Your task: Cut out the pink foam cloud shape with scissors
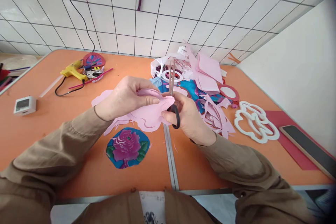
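Note:
My left hand (123,97) is closed on a pink paper cutout (148,115), held just above the orange table (39,129). My right hand (187,115) grips black-handled scissors (173,91), its fingers through the loops. The blades point away from me and rise from the paper's upper edge. A round blue fabric piece with a purple rose (128,147) lies on the table directly below the paper.
Pink paper scraps (217,117), pink sheets (208,71) and a white bag (160,66) are piled behind my hands. White cloud-shaped cutouts (254,122), red card (291,140) and a phone (309,147) lie right. A yellow glue gun (72,71) and white box (24,105) lie left.

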### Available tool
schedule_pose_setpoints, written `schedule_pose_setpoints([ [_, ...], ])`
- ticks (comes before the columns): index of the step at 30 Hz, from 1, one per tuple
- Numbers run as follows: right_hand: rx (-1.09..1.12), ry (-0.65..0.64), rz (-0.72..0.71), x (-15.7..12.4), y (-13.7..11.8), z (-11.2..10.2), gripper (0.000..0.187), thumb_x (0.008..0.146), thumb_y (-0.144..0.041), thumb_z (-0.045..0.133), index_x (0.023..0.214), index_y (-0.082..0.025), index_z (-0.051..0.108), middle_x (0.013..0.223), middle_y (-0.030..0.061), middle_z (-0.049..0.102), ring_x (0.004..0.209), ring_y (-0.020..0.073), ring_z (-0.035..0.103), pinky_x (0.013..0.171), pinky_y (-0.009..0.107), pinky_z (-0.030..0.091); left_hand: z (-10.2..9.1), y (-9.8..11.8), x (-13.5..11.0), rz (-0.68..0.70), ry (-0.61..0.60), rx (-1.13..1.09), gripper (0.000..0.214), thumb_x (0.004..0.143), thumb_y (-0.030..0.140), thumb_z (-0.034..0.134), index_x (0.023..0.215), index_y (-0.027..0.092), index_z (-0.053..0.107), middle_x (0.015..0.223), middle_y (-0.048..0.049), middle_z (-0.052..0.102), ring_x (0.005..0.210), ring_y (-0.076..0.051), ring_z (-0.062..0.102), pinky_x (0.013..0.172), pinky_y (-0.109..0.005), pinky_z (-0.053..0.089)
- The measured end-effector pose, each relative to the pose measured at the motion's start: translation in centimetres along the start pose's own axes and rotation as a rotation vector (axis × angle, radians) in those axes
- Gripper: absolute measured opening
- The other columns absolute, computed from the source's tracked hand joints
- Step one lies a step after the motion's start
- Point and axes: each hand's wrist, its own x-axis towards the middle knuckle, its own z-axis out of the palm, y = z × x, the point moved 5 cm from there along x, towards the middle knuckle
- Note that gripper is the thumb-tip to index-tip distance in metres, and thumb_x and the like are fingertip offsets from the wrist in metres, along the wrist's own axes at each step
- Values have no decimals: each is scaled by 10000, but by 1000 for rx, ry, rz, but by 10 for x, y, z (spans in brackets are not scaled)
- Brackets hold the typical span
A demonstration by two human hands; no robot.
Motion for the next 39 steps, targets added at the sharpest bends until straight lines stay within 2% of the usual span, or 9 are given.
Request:
schedule_pose_setpoints([
  [7,-8,2,7,-1,-3,2,314,575,-155,662,872,-248,612,716,-23,613,599,134,477,526,276,414,1,-1,-1,49,36,40,161,752,290,770,706,136,778,708,-50,754,614,-125,634,512,-208,466],
  [16,-8,-39,-18,0,-2,3,297,569,-157,666,843,-260,615,738,-9,619,632,153,513,558,295,429,1,0,0,94,-21,-10,79,760,224,776,802,166,808,810,-38,790,740,-155,715,651,-218,553],
  [20,15,-51,-31,0,-1,3,292,573,-131,666,831,-262,627,731,-14,609,651,155,533,558,285,434,0,-1,0,105,-12,21,99,760,253,779,761,157,801,744,-40,774,678,-152,696,602,-220,539],
  [25,31,-81,-1,0,1,5,288,585,-161,716,856,-225,640,705,-25,601,600,118,483,520,253,410,1,-2,1,43,-14,-6,118,762,262,763,732,149,785,708,-34,759,648,-134,671,549,-197,509],
  [31,82,-65,15,2,-1,0,393,594,-212,812,950,-217,645,729,-31,636,632,131,582,566,273,506,-1,-7,2,-77,-19,-44,138,744,262,745,710,129,759,672,-36,733,585,-122,629,492,-196,484],
  [39,49,59,-47,0,-8,-12,387,612,-252,823,965,-249,663,709,-39,612,603,135,567,522,286,476,1,-6,1,-91,-14,17,146,742,261,713,684,130,743,630,-31,703,561,-118,596,484,-210,461],
])
